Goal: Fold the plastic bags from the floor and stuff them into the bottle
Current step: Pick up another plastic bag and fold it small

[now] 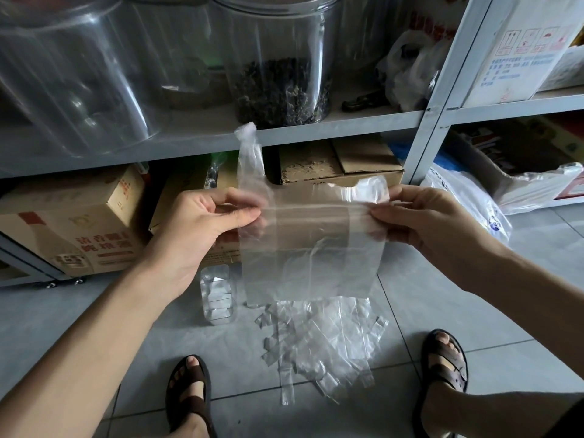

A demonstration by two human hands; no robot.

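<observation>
plastic bag [311,248] — clear, creased, spread upright | left hand [202,229] pinches it | right hand [423,222] pinches it

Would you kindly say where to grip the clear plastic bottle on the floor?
Probably round the clear plastic bottle's upright body, fingers coming from its left: a brown cardboard box stands behind and the pile of clear plastic bags lies to its right.
</observation>
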